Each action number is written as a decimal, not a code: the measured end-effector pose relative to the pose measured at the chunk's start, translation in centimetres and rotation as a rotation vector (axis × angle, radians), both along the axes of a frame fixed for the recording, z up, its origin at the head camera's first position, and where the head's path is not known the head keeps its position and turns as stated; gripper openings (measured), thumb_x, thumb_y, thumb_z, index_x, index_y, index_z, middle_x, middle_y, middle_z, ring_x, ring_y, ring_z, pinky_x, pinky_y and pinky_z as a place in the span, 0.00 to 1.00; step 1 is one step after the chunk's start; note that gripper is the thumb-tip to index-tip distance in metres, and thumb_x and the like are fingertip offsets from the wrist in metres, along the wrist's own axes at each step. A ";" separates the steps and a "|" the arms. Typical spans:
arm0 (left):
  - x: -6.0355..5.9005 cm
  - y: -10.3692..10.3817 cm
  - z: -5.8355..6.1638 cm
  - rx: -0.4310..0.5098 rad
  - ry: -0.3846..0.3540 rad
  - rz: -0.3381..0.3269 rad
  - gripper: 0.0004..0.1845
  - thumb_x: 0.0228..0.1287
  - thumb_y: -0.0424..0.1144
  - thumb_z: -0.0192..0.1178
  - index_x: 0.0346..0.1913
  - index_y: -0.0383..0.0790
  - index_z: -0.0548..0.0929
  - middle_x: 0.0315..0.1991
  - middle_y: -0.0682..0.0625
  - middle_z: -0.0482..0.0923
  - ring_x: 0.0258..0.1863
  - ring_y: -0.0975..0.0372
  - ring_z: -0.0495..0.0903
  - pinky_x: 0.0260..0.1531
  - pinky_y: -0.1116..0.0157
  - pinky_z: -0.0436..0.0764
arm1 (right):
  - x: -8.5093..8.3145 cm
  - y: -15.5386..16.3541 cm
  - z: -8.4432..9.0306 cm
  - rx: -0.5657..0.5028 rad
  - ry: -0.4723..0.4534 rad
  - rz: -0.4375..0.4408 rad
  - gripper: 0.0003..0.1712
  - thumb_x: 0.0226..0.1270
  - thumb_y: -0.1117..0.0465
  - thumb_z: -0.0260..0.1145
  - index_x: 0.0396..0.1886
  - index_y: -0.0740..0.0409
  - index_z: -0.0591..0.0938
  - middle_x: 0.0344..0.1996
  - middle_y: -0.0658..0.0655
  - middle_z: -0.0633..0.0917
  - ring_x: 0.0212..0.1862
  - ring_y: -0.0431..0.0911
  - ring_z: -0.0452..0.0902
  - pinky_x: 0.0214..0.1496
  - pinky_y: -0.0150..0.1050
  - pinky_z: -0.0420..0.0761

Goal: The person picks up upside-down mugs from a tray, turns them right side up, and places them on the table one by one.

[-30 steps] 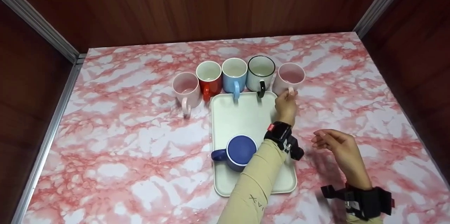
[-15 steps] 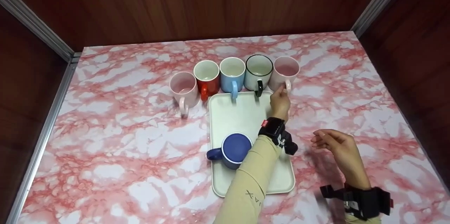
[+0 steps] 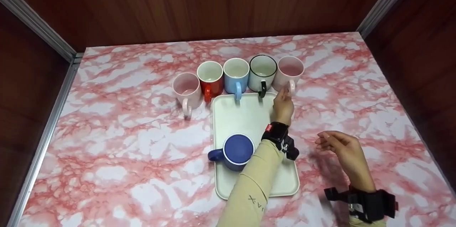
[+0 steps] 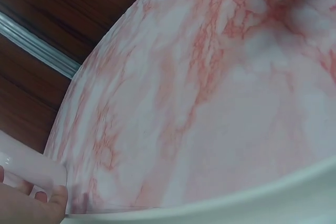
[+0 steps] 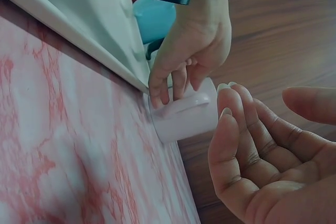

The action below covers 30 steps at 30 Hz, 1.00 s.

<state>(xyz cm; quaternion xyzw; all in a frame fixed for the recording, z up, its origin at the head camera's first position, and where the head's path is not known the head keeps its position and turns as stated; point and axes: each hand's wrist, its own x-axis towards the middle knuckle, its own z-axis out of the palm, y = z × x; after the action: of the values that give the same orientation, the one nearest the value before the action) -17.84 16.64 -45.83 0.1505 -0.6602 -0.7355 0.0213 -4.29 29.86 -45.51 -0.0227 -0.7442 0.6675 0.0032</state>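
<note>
Pink-veined marble-pattern table [image 3: 117,148]: bearing one white tray [image 3: 242,116] near centre and, along the tray's far edge, a row of five mugs [image 3: 236,75]: pink, red, light blue, black-rimmed white, pink.

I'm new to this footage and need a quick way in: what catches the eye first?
A row of five mugs stands at the far end of a white tray. The left hand pinches the handle of the right-end pink mug. A dark blue mug sits on the tray; the right hand hovers empty.
</note>
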 end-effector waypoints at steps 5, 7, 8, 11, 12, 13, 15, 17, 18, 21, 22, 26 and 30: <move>0.4 0.1 0.3 -0.161 -0.013 0.008 0.14 0.63 0.34 0.53 0.50 0.43 0.81 0.45 0.48 0.81 0.44 0.52 0.78 0.41 0.60 0.75 | 0.6 -1.5 2.3 0.015 -0.036 -0.025 0.20 0.67 0.59 0.56 0.43 0.78 0.76 0.30 0.63 0.82 0.32 0.50 0.80 0.35 0.41 0.80; 0.7 0.1 0.6 -0.193 -0.004 0.004 0.14 0.62 0.34 0.54 0.50 0.43 0.81 0.45 0.48 0.81 0.44 0.50 0.78 0.41 0.58 0.75 | 0.6 -1.6 2.4 0.030 -0.044 -0.032 0.20 0.68 0.59 0.56 0.43 0.76 0.76 0.30 0.63 0.82 0.32 0.50 0.80 0.36 0.41 0.80; 0.9 0.1 0.8 -0.211 0.007 0.001 0.14 0.62 0.34 0.54 0.50 0.42 0.81 0.45 0.47 0.81 0.43 0.50 0.78 0.41 0.58 0.75 | 0.5 -1.5 2.2 0.039 -0.041 -0.025 0.20 0.68 0.59 0.55 0.44 0.77 0.76 0.31 0.63 0.82 0.32 0.50 0.80 0.36 0.41 0.80; 1.5 0.0 1.4 -0.238 0.041 -0.004 0.16 0.60 0.32 0.55 0.52 0.40 0.79 0.45 0.44 0.80 0.44 0.48 0.78 0.42 0.57 0.75 | 0.0 -0.6 0.6 -0.012 -0.002 0.002 0.20 0.68 0.60 0.56 0.45 0.77 0.76 0.31 0.63 0.82 0.32 0.50 0.80 0.35 0.41 0.80; 1.8 -0.1 1.6 -0.243 0.057 -0.003 0.17 0.59 0.31 0.55 0.52 0.39 0.79 0.45 0.43 0.80 0.43 0.48 0.78 0.41 0.57 0.75 | 0.0 -0.6 0.5 -0.012 -0.006 -0.004 0.20 0.68 0.60 0.56 0.45 0.77 0.76 0.31 0.64 0.82 0.31 0.51 0.80 0.35 0.42 0.80; 2.0 -0.1 1.8 -0.244 0.066 -0.006 0.17 0.59 0.30 0.55 0.53 0.38 0.78 0.45 0.42 0.80 0.44 0.48 0.78 0.42 0.58 0.75 | -0.1 -0.6 0.5 -0.026 -0.004 -0.001 0.20 0.68 0.60 0.56 0.44 0.78 0.76 0.31 0.64 0.82 0.31 0.51 0.80 0.35 0.42 0.80; 2.4 -0.2 2.1 -0.253 0.084 -0.017 0.18 0.59 0.30 0.55 0.53 0.37 0.78 0.47 0.41 0.79 0.46 0.49 0.77 0.45 0.59 0.74 | -0.5 0.1 -0.9 -0.041 0.004 -0.003 0.20 0.67 0.60 0.57 0.44 0.77 0.76 0.31 0.66 0.82 0.30 0.52 0.80 0.34 0.43 0.80; 2.8 -0.4 2.4 -0.247 0.097 -0.035 0.18 0.59 0.30 0.56 0.53 0.35 0.77 0.49 0.41 0.78 0.49 0.50 0.76 0.48 0.61 0.73 | -0.8 0.8 -2.3 -0.034 0.011 0.001 0.20 0.67 0.59 0.57 0.45 0.75 0.77 0.32 0.65 0.82 0.31 0.52 0.80 0.33 0.42 0.80; 3.0 -0.5 2.6 -0.246 0.112 -0.047 0.17 0.59 0.30 0.56 0.53 0.34 0.77 0.50 0.41 0.77 0.50 0.50 0.75 0.50 0.62 0.72 | -0.7 0.6 -2.0 0.005 -0.017 -0.011 0.21 0.67 0.59 0.57 0.46 0.76 0.76 0.32 0.67 0.81 0.32 0.53 0.80 0.34 0.43 0.80; 3.8 -0.7 3.3 -0.253 0.142 -0.092 0.16 0.59 0.31 0.56 0.51 0.34 0.78 0.51 0.43 0.77 0.52 0.53 0.74 0.51 0.65 0.70 | -0.9 0.7 -2.5 0.030 -0.003 0.000 0.21 0.67 0.58 0.57 0.46 0.75 0.76 0.32 0.65 0.82 0.32 0.52 0.80 0.33 0.40 0.80; 4.1 -0.8 3.5 -0.260 0.153 -0.109 0.16 0.59 0.31 0.56 0.51 0.35 0.78 0.50 0.43 0.77 0.51 0.54 0.74 0.50 0.65 0.71 | -0.6 0.0 -1.4 0.054 -0.011 -0.003 0.21 0.67 0.58 0.57 0.46 0.76 0.76 0.32 0.64 0.82 0.32 0.51 0.80 0.33 0.39 0.80; 5.4 -1.2 4.5 -0.283 0.208 -0.195 0.13 0.59 0.32 0.57 0.47 0.37 0.80 0.46 0.46 0.79 0.43 0.57 0.78 0.43 0.69 0.73 | -0.2 -2.3 1.4 0.104 -0.024 -0.003 0.21 0.67 0.60 0.58 0.45 0.78 0.75 0.28 0.60 0.83 0.30 0.46 0.80 0.33 0.36 0.79; 6.6 -2.0 5.4 -0.286 0.267 -0.330 0.11 0.60 0.32 0.57 0.45 0.39 0.82 0.43 0.50 0.81 0.39 0.64 0.78 0.41 0.73 0.72 | -0.3 -3.5 1.9 0.091 -0.025 0.007 0.14 0.66 0.66 0.57 0.44 0.76 0.77 0.28 0.58 0.83 0.30 0.46 0.79 0.33 0.36 0.79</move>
<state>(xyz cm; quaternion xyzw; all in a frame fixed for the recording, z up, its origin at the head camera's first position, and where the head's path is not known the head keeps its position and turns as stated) -11.19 14.66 -40.42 -0.0625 -0.7645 -0.6415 0.0090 -4.62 26.39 -43.63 -0.0282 -0.7739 0.6327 -0.0073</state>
